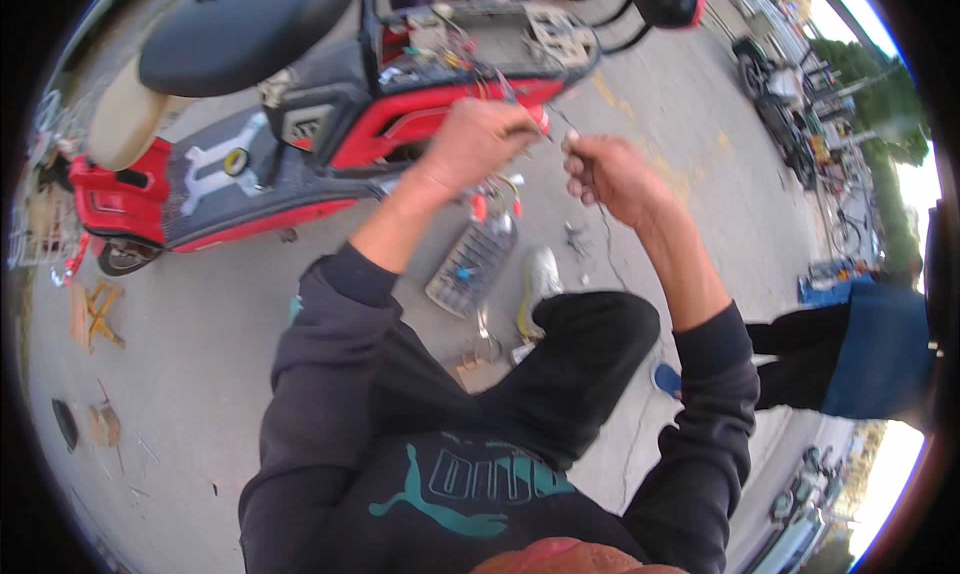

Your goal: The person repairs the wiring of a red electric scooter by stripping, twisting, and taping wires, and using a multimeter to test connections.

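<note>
My left hand (pixel 480 146) is closed beside the rear of a red scooter (pixel 410 122), its fingertips by the red tail light (pixel 543 120). What it grips, if anything, is hidden. To the right, my right hand (pixel 612 177) is raised with thumb and forefinger pinched together and the other fingers curled. A small pale bit shows at its fingertips, too small to name. A thin dark line runs near those fingers; whether it is a wire or the ground crack is unclear. Loose wires (pixel 455 49) lie in the scooter's uncovered rear frame.
Below my hands, a grey ribbed box (pixel 472 264) with wires lies on the concrete. A yellow tape roll (pixel 236 162) sits on the scooter's footboard. The black seat (pixel 250 24) is tipped up. On the right stands a person in dark trousers (pixel 805 364); motorcycles (pixel 780 109) are parked behind.
</note>
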### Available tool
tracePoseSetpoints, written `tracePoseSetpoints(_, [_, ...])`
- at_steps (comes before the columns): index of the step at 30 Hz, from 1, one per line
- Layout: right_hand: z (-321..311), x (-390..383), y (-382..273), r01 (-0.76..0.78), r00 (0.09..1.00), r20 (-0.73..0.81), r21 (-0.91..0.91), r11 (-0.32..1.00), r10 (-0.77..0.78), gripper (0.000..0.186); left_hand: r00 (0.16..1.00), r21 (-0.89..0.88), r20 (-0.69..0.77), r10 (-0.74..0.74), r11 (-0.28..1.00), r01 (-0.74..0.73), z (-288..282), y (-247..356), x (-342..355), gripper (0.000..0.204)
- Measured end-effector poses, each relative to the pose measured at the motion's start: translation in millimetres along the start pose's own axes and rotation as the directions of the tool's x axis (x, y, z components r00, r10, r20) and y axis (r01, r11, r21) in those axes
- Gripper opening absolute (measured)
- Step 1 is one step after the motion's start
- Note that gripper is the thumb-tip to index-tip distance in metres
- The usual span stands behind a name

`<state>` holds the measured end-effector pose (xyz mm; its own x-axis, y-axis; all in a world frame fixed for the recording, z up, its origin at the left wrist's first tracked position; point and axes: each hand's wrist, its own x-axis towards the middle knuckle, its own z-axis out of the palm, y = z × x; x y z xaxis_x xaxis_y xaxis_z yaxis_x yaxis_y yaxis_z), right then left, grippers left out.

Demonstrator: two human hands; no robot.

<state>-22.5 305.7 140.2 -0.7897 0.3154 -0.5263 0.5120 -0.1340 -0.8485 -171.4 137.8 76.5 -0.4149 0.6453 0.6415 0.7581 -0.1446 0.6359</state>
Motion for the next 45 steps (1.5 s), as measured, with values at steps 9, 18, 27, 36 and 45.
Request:
tracePoseSetpoints(9, [36,-14,-2,0.221,0.358,0.469,-0.883,-0.414,-0.808,0.036,0.992,0.082,0.076,0.102,0.991,-0.109,-6,-1,-7,0.018])
tracePoseSetpoints(18, [20,-6,-10,0.370,0.696,0.028,-0.871,0.324,-0.718,0.018,0.980,-0.115,0.102,-0.172,0.976,0.183,-11,0,-6,0.015])
tracePoseSetpoints(27, [32,33,31,0.370,0.929,-0.011,0.059,0.927,-0.371,0.052,0.877,-0.876,0.121,-0.465,0.365,0.314,-25,-20,-1,0.019])
tracePoseSetpoints(36, [55,62,56,0.353,0.926,0.019,0.305,0.884,-0.377,0.032,0.844,-0.766,0.084,-0.530,0.508,0.395,-16,-17,-10,0.019])
tracePoseSetpoints(45, [50,60,57,0.296,0.945,0.037,0.327,0.898,-0.325,0.026,0.768,-0.617,0.047,-0.638,0.586,0.525,-17,-9,-16,0.026])
